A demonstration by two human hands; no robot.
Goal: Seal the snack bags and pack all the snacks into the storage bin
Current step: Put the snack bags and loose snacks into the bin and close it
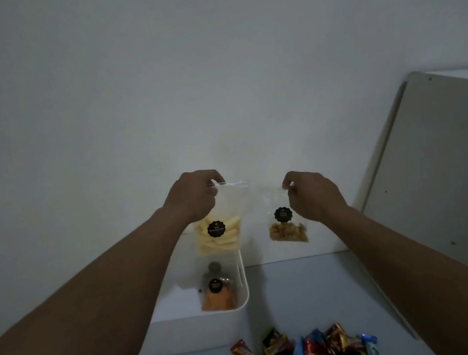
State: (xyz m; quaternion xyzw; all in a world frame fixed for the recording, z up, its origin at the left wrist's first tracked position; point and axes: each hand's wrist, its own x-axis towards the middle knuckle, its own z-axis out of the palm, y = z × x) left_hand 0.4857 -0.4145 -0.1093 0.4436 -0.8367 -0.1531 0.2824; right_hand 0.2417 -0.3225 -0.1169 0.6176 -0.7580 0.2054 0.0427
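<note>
My left hand pinches the top corner of a clear bag of pale yellow sticks with a black round label, held up above the white storage bin. My right hand pinches the top of a second clear bag of brown snacks, hanging to the right of the bin in front of the wall. Inside the bin stands a clear bag of orange snacks with the same label. My left forearm hides the bin's left part.
A pile of several small colourful wrapped snacks lies on the grey table near its front. A white wall stands close behind. A pale board leans at the right.
</note>
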